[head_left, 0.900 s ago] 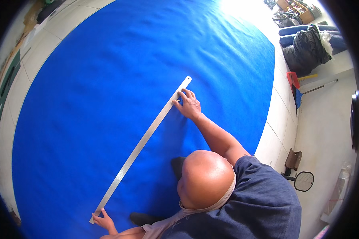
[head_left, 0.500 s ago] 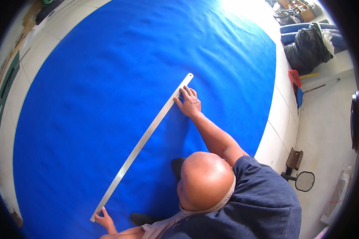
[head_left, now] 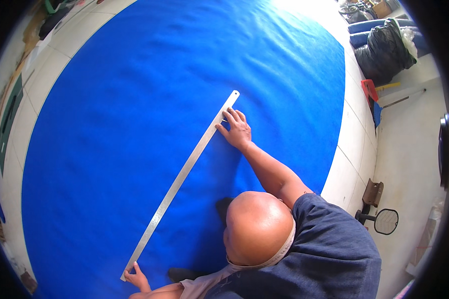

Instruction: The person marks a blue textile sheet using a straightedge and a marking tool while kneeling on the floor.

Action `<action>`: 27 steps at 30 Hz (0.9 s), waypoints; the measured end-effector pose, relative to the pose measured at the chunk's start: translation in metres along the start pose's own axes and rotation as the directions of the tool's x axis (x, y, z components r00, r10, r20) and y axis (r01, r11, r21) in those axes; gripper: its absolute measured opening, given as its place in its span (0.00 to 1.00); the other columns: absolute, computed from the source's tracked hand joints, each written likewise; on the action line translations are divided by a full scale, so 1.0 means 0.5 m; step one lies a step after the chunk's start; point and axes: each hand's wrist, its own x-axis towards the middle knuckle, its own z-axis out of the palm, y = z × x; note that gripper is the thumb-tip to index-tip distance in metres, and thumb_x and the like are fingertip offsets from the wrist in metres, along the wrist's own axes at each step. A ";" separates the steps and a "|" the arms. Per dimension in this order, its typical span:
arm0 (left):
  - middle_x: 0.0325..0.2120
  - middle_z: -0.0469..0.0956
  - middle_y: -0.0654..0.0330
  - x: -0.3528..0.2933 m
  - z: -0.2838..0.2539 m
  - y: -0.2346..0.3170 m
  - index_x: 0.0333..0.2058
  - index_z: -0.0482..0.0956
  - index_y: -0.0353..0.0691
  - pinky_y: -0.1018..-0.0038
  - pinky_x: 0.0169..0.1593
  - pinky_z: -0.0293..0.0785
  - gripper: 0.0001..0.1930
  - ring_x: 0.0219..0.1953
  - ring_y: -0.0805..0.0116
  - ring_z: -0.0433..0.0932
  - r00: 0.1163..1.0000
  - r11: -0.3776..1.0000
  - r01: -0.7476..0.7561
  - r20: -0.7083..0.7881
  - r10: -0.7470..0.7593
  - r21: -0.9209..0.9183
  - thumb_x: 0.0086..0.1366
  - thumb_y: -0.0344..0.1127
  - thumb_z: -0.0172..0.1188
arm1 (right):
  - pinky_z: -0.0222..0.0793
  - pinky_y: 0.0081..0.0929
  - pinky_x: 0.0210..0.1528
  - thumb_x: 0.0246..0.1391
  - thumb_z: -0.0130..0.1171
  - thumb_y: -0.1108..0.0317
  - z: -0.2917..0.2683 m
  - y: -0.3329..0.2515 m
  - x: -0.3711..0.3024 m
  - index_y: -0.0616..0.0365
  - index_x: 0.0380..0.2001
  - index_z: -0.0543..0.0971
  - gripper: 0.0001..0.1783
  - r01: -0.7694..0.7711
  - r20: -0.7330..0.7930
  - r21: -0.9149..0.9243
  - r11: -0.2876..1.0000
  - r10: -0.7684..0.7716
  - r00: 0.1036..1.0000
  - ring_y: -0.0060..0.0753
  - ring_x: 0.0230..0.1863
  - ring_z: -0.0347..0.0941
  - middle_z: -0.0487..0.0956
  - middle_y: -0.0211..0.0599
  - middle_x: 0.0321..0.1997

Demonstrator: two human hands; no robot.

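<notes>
A long metal ruler [head_left: 179, 179] lies slantwise across a wide sheet of blue cloth [head_left: 110, 139], its holed end far and to the right. At the near end, my left hand [head_left: 139, 279] has its thumb and fingers closed about the ruler's tip. Close to the far end, my right hand [head_left: 237, 128] presses its fingertips onto the ruler, with the thumb along its right edge. A thin pale sliver shows between that thumb and fingers, too small to name. My bent knee [head_left: 259, 226] rises between the arms.
White floor tiles [head_left: 351, 144] border the cloth. Along the right wall are a black plastic bag [head_left: 385, 52], blue rolls [head_left: 374, 25], a red dustpan-like thing [head_left: 368, 89] and a black-framed round mesh [head_left: 386, 221]. A green board [head_left: 10, 122] lies at the left.
The whole view has shifted slightly. In the picture the ruler's near end sits a little farther right and lower. Both hands stay on the ruler.
</notes>
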 end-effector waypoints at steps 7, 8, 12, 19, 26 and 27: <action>0.46 0.75 0.47 -0.007 -0.002 -0.002 0.46 0.72 0.28 0.55 0.62 0.60 0.31 0.54 0.48 0.68 0.998 0.999 0.034 0.047 -0.034 -0.002 0.59 0.52 0.69 | 0.64 0.44 0.66 0.55 0.60 0.40 0.004 0.012 -0.001 0.49 0.61 0.73 0.35 0.036 -0.033 -0.014 0.999 -0.036 0.999 0.50 0.71 0.58 0.68 0.37 0.69; 0.46 0.75 0.47 -0.003 -0.005 -0.004 0.47 0.72 0.28 0.55 0.62 0.60 0.32 0.55 0.49 0.68 0.997 0.999 0.047 0.064 -0.047 -0.001 0.60 0.53 0.69 | 0.65 0.44 0.66 0.55 0.60 0.40 0.005 0.009 0.000 0.49 0.60 0.73 0.35 0.045 -0.039 -0.008 0.999 -0.045 0.998 0.50 0.71 0.58 0.68 0.37 0.69; 0.43 0.76 0.49 -0.006 0.001 -0.005 0.43 0.75 0.30 0.56 0.60 0.61 0.29 0.52 0.51 0.70 1.000 1.000 -0.003 -0.018 0.003 0.024 0.60 0.55 0.68 | 0.65 0.45 0.65 0.55 0.60 0.40 0.006 0.011 0.001 0.49 0.60 0.74 0.35 0.039 -0.052 -0.018 0.999 -0.040 0.998 0.49 0.71 0.58 0.68 0.37 0.69; 0.43 0.76 0.48 -0.005 -0.005 -0.002 0.43 0.75 0.29 0.57 0.60 0.62 0.29 0.52 0.50 0.70 1.000 1.000 0.011 0.021 -0.011 0.011 0.59 0.54 0.69 | 0.66 0.45 0.64 0.56 0.60 0.40 0.011 0.017 -0.008 0.49 0.61 0.73 0.36 0.047 -0.062 -0.047 0.998 -0.050 0.997 0.48 0.71 0.58 0.67 0.37 0.69; 0.44 0.76 0.48 0.005 0.001 -0.017 0.44 0.75 0.29 0.57 0.59 0.61 0.30 0.52 0.50 0.70 1.000 1.000 -0.024 0.019 0.024 0.008 0.60 0.53 0.68 | 0.67 0.45 0.63 0.56 0.59 0.40 0.016 0.013 -0.006 0.50 0.62 0.73 0.37 0.056 -0.068 -0.067 0.996 -0.060 0.996 0.48 0.71 0.59 0.67 0.37 0.69; 0.44 0.76 0.48 0.006 0.001 -0.017 0.45 0.75 0.29 0.57 0.59 0.61 0.29 0.52 0.50 0.70 1.000 1.000 -0.015 0.017 0.015 0.016 0.60 0.53 0.68 | 0.67 0.45 0.63 0.56 0.59 0.40 0.018 0.012 -0.006 0.50 0.62 0.73 0.37 0.055 -0.069 -0.067 0.996 -0.059 0.996 0.48 0.71 0.59 0.67 0.37 0.69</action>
